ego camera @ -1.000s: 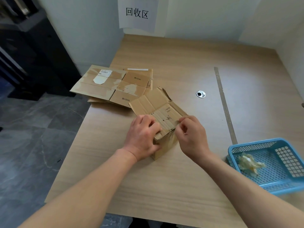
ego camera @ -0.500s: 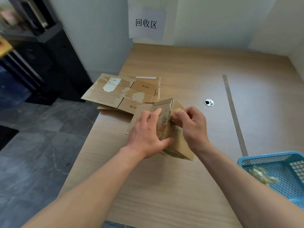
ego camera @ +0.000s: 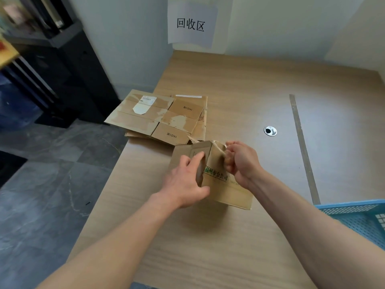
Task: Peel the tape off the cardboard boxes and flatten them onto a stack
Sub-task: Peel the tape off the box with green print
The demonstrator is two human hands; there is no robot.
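Observation:
A small brown cardboard box [ego camera: 227, 188] with green printed characters is tipped on its side at the middle of the wooden table [ego camera: 229, 84]. My left hand [ego camera: 185, 180] grips its left end, fingers over the flap. My right hand [ego camera: 242, 163] pinches a strip of clear tape [ego camera: 220, 150] at the box's top edge and holds it stretched away from the cardboard. A stack of flattened boxes [ego camera: 162, 117] lies behind, at the table's left edge.
A blue plastic basket [ego camera: 358, 217] stands at the right edge of view. A round metal cable hole [ego camera: 270, 130] and a thin metal strip [ego camera: 302, 142] sit in the tabletop. A paper sign [ego camera: 190, 25] hangs on the wall; the table's left edge drops to grey floor.
The box has been turned from upright onto its side. My right hand has taken hold of the tape and pulled it up off the top edge. The view has shifted downward.

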